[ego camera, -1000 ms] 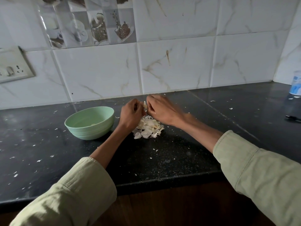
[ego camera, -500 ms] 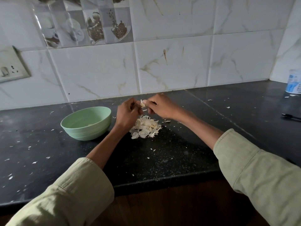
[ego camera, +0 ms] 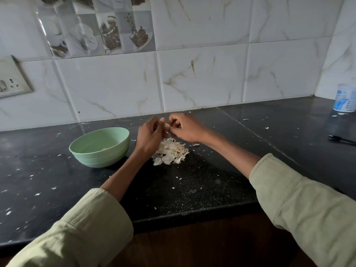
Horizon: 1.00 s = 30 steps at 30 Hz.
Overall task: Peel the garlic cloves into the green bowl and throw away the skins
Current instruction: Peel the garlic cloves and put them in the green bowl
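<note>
Head view: counter [ego camera: 212, 182] carries bowl [ego camera: 100, 147] mid-left near the back edge, skins [ego camera: 170, 153] piled just right of it. Left hand [ego camera: 149, 134] and right hand [ego camera: 185, 129] have closed together above the pile since a second ago, both pinching one clove [ego camera: 166, 125]. Peeling ongoing; skins not yet binned.

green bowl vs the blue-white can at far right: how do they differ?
The green bowl is pale green, plain and ribbed; the can is white with blue print. The bowl is low, wide and open-topped; the can is an upright cylinder, partly cut off by the frame edge. The bowl sits beside the left hand; the can stands far off in the corner. Both stand on the black counter.
</note>
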Each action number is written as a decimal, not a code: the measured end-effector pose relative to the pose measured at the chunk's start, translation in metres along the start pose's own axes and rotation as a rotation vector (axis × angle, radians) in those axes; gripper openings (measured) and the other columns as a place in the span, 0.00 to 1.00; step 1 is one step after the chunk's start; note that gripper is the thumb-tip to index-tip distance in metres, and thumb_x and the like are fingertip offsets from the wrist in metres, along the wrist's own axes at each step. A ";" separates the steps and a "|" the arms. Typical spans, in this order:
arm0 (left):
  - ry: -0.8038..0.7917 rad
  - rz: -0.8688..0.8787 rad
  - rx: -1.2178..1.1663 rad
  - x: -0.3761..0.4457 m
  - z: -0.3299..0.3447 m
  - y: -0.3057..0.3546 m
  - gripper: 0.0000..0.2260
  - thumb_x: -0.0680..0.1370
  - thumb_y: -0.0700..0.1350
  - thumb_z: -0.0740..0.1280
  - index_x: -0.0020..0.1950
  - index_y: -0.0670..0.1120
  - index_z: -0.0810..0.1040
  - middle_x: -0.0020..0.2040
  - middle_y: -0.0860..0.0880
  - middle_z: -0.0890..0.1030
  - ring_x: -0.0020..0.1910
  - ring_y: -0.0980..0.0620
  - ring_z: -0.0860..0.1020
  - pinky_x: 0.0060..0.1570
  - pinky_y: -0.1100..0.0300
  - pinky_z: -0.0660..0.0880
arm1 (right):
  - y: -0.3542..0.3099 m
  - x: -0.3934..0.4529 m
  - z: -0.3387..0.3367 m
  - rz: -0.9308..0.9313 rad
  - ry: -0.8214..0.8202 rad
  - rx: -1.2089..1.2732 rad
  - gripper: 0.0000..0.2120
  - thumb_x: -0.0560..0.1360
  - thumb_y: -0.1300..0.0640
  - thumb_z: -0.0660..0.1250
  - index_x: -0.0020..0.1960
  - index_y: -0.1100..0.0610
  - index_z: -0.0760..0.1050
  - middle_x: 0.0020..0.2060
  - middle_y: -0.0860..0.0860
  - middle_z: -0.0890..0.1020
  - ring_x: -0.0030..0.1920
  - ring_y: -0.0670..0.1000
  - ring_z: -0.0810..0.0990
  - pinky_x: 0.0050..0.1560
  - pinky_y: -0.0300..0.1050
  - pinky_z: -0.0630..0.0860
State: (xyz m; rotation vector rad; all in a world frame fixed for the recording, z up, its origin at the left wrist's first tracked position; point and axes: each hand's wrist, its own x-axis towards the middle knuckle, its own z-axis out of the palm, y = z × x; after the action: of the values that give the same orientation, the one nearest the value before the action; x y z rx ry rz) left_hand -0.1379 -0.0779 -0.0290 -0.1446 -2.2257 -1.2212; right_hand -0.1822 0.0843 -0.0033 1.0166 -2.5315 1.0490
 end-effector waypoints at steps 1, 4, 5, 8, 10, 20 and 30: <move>-0.004 0.023 0.004 0.000 0.000 0.000 0.17 0.87 0.51 0.62 0.46 0.41 0.79 0.37 0.48 0.86 0.36 0.50 0.84 0.38 0.57 0.77 | -0.001 0.000 0.001 0.000 0.004 -0.002 0.08 0.80 0.55 0.72 0.49 0.60 0.78 0.39 0.54 0.86 0.41 0.56 0.85 0.46 0.55 0.80; 0.047 0.063 0.045 0.001 -0.002 -0.002 0.17 0.86 0.51 0.63 0.43 0.42 0.79 0.34 0.48 0.84 0.29 0.56 0.78 0.29 0.61 0.72 | -0.005 0.001 0.004 -0.010 0.027 0.010 0.10 0.82 0.54 0.70 0.48 0.61 0.79 0.38 0.56 0.86 0.37 0.56 0.85 0.40 0.51 0.80; 0.065 0.064 0.051 0.002 -0.002 -0.002 0.18 0.86 0.51 0.63 0.42 0.42 0.79 0.33 0.48 0.83 0.27 0.57 0.75 0.28 0.62 0.71 | -0.007 0.000 0.005 -0.010 0.034 0.014 0.11 0.83 0.54 0.68 0.48 0.61 0.79 0.38 0.56 0.86 0.33 0.51 0.83 0.37 0.47 0.77; 0.083 0.062 0.070 0.003 -0.003 -0.005 0.19 0.86 0.52 0.64 0.40 0.43 0.78 0.31 0.47 0.81 0.27 0.54 0.74 0.29 0.54 0.72 | -0.013 -0.002 0.008 0.014 0.018 0.004 0.13 0.85 0.53 0.64 0.50 0.63 0.77 0.38 0.57 0.86 0.25 0.40 0.73 0.29 0.38 0.67; 0.085 0.071 0.082 0.004 -0.003 -0.006 0.19 0.86 0.52 0.64 0.39 0.43 0.77 0.31 0.45 0.80 0.28 0.51 0.74 0.30 0.52 0.72 | -0.016 -0.004 0.011 0.052 0.003 0.012 0.15 0.86 0.52 0.60 0.49 0.63 0.74 0.38 0.59 0.84 0.29 0.45 0.73 0.32 0.42 0.67; 0.060 0.083 0.021 0.002 -0.003 0.000 0.19 0.87 0.53 0.62 0.38 0.46 0.73 0.32 0.47 0.75 0.27 0.58 0.67 0.29 0.63 0.64 | -0.019 -0.003 0.021 0.130 0.010 0.197 0.21 0.88 0.49 0.52 0.54 0.65 0.74 0.44 0.59 0.81 0.44 0.57 0.82 0.49 0.56 0.78; -0.015 -0.025 -0.314 -0.001 -0.004 0.003 0.16 0.87 0.49 0.63 0.41 0.46 0.74 0.34 0.49 0.71 0.34 0.50 0.66 0.36 0.55 0.64 | -0.019 -0.005 0.014 0.200 -0.126 0.583 0.18 0.89 0.53 0.51 0.71 0.63 0.70 0.35 0.48 0.65 0.34 0.45 0.67 0.35 0.41 0.71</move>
State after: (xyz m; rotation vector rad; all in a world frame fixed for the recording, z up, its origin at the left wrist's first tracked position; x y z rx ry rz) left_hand -0.1343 -0.0795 -0.0255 -0.2492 -2.0394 -1.5817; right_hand -0.1647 0.0680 -0.0052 0.9884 -2.5147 1.9101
